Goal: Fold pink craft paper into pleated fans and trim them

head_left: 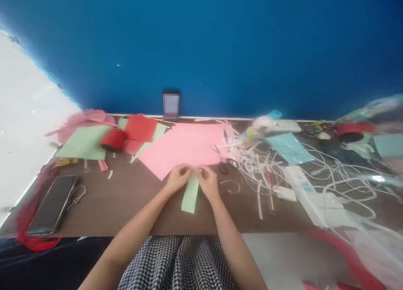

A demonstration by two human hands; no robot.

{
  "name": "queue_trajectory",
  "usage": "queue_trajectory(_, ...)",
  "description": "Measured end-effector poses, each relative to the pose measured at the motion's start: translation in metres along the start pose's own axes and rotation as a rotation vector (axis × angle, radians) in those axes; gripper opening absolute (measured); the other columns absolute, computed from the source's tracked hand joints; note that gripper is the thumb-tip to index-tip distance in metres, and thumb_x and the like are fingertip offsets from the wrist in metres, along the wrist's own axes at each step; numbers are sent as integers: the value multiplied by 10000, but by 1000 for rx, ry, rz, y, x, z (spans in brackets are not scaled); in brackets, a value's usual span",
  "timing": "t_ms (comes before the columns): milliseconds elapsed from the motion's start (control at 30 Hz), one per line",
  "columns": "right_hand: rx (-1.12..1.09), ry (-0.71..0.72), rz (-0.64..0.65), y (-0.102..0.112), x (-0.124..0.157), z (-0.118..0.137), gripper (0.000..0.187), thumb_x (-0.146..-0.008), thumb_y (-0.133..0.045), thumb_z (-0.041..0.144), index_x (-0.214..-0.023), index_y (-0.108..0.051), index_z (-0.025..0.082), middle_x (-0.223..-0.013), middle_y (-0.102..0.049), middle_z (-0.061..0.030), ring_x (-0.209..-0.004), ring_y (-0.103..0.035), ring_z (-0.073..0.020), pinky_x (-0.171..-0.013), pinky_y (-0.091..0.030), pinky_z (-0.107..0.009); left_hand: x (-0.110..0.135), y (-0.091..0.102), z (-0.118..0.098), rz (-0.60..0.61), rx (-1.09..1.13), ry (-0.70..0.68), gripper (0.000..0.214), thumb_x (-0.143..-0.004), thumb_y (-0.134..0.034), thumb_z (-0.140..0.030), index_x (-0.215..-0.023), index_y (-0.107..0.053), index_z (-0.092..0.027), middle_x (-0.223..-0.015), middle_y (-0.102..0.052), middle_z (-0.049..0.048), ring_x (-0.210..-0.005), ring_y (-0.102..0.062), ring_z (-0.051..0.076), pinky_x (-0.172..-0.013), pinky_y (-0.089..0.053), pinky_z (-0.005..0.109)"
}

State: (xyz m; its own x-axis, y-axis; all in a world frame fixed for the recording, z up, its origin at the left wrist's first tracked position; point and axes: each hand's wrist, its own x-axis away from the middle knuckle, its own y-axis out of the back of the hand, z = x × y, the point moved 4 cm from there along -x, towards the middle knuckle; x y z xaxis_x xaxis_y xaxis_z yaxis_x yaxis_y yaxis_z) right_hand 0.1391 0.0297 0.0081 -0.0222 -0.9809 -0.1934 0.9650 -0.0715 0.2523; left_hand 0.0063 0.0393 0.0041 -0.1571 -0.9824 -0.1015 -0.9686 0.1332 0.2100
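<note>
- The left hand (179, 178) pinches the upper end of a green paper strip (190, 195) with its fingertips.
- The right hand (208, 181) pinches at the same end; the 2 hands meet, probably for fine control of the thin paper.
- The strip extends to 6 o'clock, between the forearms; whether its lower end touches the table (126, 206), I cannot tell.
- At 12 o'clock lies a pink paper sheet (192, 143), perhaps placed there for easy reach.
- Toward 11 o'clock, 1 phone (171, 105) stands against the blue wall (201, 50), maybe for viewing; its screen is unreadable.
- At 3 o'clock, white shreds (252, 164) are heaped.
- No brand or label can I read.
</note>
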Motion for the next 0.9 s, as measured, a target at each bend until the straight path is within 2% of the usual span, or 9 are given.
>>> queue_trajectory(500,148,95,-6,-2,3,7,90,-800,-509,260,-760,-560,198,-742,-593,-9,-673,-528,-139,-628,-413,-262,1,2,7,0,116,52,180,-735,-524,-232,-725,-662,-116,-764,-682,54,-738,-617,164,-700,-481,257)
queue_trajectory(900,150,139,-41,-5,5,3,74,-805,-486,236,-766,-540,204,-746,-571,-9,-710,-528,-144,-643,-415,-267,0,1,10,-38,167,125,210,-725,-549,-283,-697,-672,-115,-742,-684,56,-731,-622,176,-681,-486,263)
